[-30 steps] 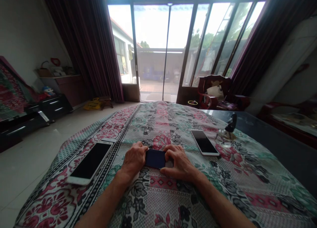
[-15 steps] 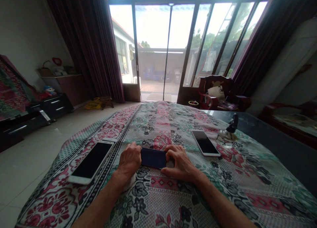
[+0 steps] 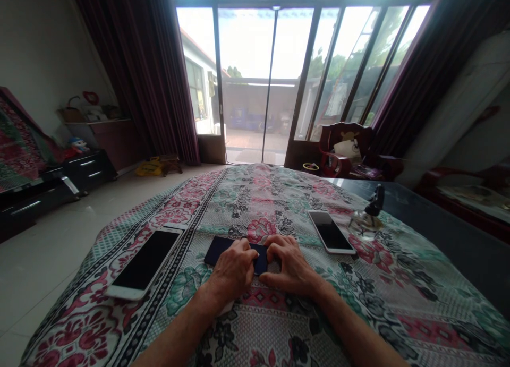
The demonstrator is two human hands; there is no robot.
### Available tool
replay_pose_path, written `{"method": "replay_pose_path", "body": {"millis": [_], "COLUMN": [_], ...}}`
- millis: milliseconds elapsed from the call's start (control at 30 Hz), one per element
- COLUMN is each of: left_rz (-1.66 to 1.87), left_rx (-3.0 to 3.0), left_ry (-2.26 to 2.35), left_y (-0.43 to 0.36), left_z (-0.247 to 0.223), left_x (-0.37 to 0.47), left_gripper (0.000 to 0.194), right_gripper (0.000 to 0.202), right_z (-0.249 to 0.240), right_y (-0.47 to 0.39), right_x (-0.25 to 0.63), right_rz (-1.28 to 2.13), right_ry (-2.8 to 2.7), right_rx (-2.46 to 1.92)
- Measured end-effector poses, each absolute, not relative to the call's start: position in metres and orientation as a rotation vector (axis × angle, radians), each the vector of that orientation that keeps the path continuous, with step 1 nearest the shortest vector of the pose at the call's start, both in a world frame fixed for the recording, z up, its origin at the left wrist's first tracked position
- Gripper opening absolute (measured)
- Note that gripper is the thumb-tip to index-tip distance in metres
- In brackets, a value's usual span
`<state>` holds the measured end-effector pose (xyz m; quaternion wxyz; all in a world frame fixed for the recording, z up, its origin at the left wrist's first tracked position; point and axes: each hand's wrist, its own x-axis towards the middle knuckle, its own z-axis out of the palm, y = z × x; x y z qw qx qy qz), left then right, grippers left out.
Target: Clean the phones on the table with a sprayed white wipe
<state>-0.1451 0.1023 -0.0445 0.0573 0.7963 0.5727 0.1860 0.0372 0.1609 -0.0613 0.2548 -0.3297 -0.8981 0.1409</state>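
Observation:
A dark-screened smartphone [image 3: 215,250] lies crosswise on the patterned cloth in front of me. My right hand [image 3: 289,263] grips its right end, thumb on the near side and fingers on the far side. Over the middle of the screen is my left hand [image 3: 236,263], its fingers curled and pressed down. Something small and pale shows by its fingertips, and a whitish edge peeks out below the wrist; what these fingers hold is hidden. To the left rests a larger white phone [image 3: 145,263], and to the right another white phone [image 3: 330,231], both with black screens facing up.
A clear spray bottle [image 3: 367,218] with a black nozzle stands beyond the right-hand phone. The floral tablecloth [image 3: 279,324] covers the surface under my hands. Past it are a dark tabletop [image 3: 422,218], a wooden chair [image 3: 345,149] and glass doors [image 3: 247,117].
My left hand has slid right, from the phone's left end to the middle of its screen, uncovering that left end. My right hand keeps its grip in the same place.

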Motion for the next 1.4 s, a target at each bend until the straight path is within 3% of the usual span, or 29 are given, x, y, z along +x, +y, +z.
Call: {"method": "replay_pose_path", "body": {"millis": [200, 467, 700, 967, 1200, 1400], "left_rz": [0.574, 0.468, 0.535, 0.453, 0.497, 0.451], "left_rx": [2.388, 2.24, 2.372, 2.163, 2.33, 2.152], "left_ry": [1.743, 2.14, 1.842, 2.282, 1.85, 2.217], "left_y": [0.104, 0.111, 0.11, 0.114, 0.109, 0.116], "left_z": [-0.045, -0.044, -0.045, -0.044, -0.041, -0.044], "left_x": [-0.147, -0.161, -0.159, -0.178, -0.164, -0.188], "left_gripper": [0.027, 0.027, 0.028, 0.028, 0.029, 0.028], "right_gripper": [0.033, 0.035, 0.035, 0.035, 0.035, 0.035], "right_z": [-0.06, -0.057, -0.057, -0.055, -0.057, -0.057], "right_y": [0.162, 0.159, 0.16, 0.16, 0.161, 0.16], "right_x": [0.038, 0.037, 0.038, 0.038, 0.038, 0.039], "right_rz": [0.362, 0.384, 0.393, 0.403, 0.394, 0.387], "right_ry": [-2.448, -2.464, -2.464, -2.457, -2.471, -2.468], "right_rx": [-0.891, -0.911, -0.901, -0.909, -0.923, -0.913]}}
